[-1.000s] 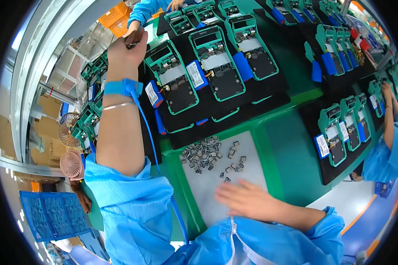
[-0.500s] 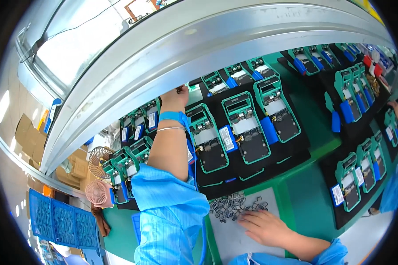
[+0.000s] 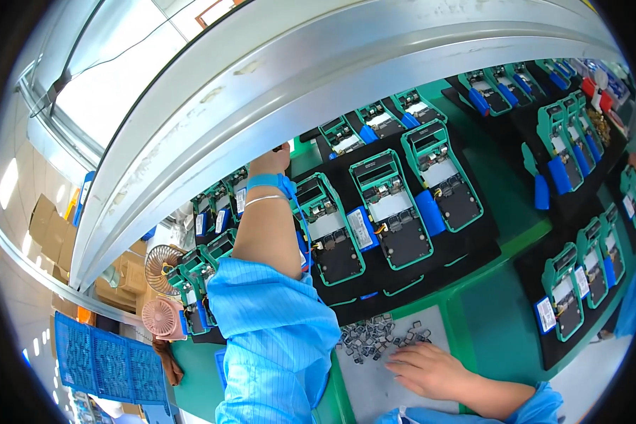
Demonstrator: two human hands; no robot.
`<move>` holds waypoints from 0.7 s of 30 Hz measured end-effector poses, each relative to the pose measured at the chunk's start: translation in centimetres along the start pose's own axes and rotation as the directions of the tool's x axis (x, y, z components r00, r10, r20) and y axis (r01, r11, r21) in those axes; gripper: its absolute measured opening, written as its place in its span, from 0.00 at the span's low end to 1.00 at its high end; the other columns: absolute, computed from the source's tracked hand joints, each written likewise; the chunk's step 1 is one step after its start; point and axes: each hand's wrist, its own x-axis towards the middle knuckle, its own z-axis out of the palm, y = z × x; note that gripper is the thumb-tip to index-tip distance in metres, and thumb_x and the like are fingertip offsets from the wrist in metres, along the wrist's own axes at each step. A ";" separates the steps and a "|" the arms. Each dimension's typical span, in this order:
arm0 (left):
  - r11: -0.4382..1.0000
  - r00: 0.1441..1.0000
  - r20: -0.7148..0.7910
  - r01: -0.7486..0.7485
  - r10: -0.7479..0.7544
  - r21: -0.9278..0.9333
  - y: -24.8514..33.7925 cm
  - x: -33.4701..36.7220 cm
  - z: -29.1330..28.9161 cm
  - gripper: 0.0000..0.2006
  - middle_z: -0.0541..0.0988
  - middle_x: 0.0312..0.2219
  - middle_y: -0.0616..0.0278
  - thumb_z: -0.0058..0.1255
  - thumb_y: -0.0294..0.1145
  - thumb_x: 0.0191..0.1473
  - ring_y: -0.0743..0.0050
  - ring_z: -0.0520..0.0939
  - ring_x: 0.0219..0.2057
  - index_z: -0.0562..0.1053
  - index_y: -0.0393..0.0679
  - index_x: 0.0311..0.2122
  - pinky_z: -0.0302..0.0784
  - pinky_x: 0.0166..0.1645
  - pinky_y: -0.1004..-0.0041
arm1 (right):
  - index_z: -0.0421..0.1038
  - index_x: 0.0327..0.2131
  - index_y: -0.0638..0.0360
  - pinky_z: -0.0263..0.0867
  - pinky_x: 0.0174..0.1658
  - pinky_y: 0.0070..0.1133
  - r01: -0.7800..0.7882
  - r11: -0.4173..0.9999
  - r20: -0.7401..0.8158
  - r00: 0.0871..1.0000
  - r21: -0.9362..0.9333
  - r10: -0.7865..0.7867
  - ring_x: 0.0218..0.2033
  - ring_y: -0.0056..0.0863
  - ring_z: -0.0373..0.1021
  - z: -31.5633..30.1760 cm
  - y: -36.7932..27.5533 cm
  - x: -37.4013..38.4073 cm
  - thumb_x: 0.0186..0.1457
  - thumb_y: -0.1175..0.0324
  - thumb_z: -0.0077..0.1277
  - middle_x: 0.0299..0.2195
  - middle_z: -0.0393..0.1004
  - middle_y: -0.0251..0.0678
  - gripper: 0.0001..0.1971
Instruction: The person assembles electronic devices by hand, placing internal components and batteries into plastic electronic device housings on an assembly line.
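My left arm, in a blue sleeve with a blue wrist strap, reaches far forward over the bench. At its end my left hand [image 3: 272, 160] is partly covered by the metal beam; its fingers are hidden, and a small dark spot shows at its edge. My right hand [image 3: 429, 369] rests open on the grey mat [image 3: 367, 385], fingers stretched out. Just ahead of those fingertips lies a pile of small square metal pieces [image 3: 374, 336]. Beyond it, green-framed device housings [image 3: 394, 205] with circuit boards stand on black foam, blue battery packs [image 3: 362, 228] beside them.
A broad metal beam [image 3: 318, 78] arches across the far side. More housings [image 3: 564, 300] stand at the right, near another person's blue sleeve [image 3: 630, 304]. A pink fan [image 3: 161, 317] and blue baskets [image 3: 109, 357] are at the left, with cardboard boxes [image 3: 131, 275] behind.
The left hand has shifted slightly left and further under the beam. My right hand stays flat by the metal pieces, and the view has tilted a little.
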 end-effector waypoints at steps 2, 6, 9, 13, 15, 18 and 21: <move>0.999 1.000 -0.008 -0.020 0.020 -0.030 1.5 -0.5 0.8 0.12 0.70 0.31 0.53 0.38 0.30 0.62 0.65 0.73 0.31 0.70 0.32 0.38 0.73 0.31 0.73 | 0.76 0.47 0.53 0.67 0.54 0.35 0.010 0.999 -0.008 1.000 0.043 -0.009 0.50 0.35 0.71 0.0 0.0 0.2 0.50 0.65 0.60 0.47 0.75 0.35 0.18; 0.828 0.973 0.209 -0.040 -0.094 0.560 -1.0 -7.8 4.1 0.11 0.69 0.29 0.55 0.38 0.33 0.64 0.70 0.70 0.26 0.67 0.34 0.39 0.65 0.25 0.75 | 0.76 0.46 0.53 0.67 0.54 0.35 -0.059 0.998 -0.008 0.998 0.035 0.059 0.48 0.35 0.72 -0.6 0.0 -0.1 0.50 0.65 0.60 0.46 0.75 0.35 0.18; 0.826 0.980 0.198 -0.109 -0.004 0.553 0.9 -3.8 2.6 0.12 0.69 0.27 0.58 0.39 0.36 0.64 0.72 0.70 0.25 0.67 0.37 0.37 0.64 0.25 0.75 | 0.76 0.46 0.53 0.67 0.54 0.34 -0.018 0.999 -0.007 1.000 0.044 0.018 0.48 0.35 0.72 -0.5 -0.2 0.1 0.50 0.65 0.60 0.45 0.76 0.34 0.18; 0.824 0.980 0.177 -0.175 0.093 0.539 1.3 3.3 1.1 0.14 0.68 0.23 0.62 0.42 0.41 0.64 0.75 0.68 0.23 0.68 0.41 0.32 0.63 0.23 0.75 | 0.76 0.47 0.52 0.67 0.54 0.34 -0.040 0.998 0.021 0.999 0.049 0.039 0.49 0.33 0.72 -0.4 -0.3 0.1 0.51 0.65 0.60 0.45 0.76 0.34 0.18; 0.818 0.976 0.165 -0.212 0.145 0.535 2.2 7.0 0.1 0.15 0.68 0.21 0.65 0.44 0.43 0.64 0.76 0.68 0.21 0.68 0.43 0.30 0.62 0.22 0.76 | 0.76 0.46 0.52 0.67 0.54 0.34 -0.039 0.998 0.027 0.999 0.045 0.038 0.49 0.32 0.72 -0.4 -0.1 0.1 0.51 0.65 0.60 0.45 0.76 0.33 0.17; 0.761 0.950 0.235 -0.305 0.204 0.572 2.2 9.8 -1.3 0.18 0.68 0.20 0.66 0.46 0.46 0.64 0.77 0.68 0.21 0.69 0.42 0.29 0.63 0.23 0.75 | 0.77 0.46 0.52 0.67 0.54 0.35 -0.026 0.999 0.027 0.999 0.040 0.025 0.49 0.31 0.72 -0.5 0.0 0.1 0.51 0.65 0.60 0.45 0.76 0.33 0.17; 0.635 0.942 0.303 -0.321 0.140 0.703 1.6 10.9 -2.0 0.19 0.70 0.21 0.66 0.47 0.47 0.64 0.77 0.68 0.21 0.70 0.41 0.30 0.65 0.24 0.74 | 0.77 0.46 0.52 0.67 0.54 0.35 -0.044 0.998 0.046 0.998 0.054 0.042 0.49 0.31 0.72 -0.7 0.0 0.2 0.52 0.64 0.60 0.45 0.76 0.33 0.17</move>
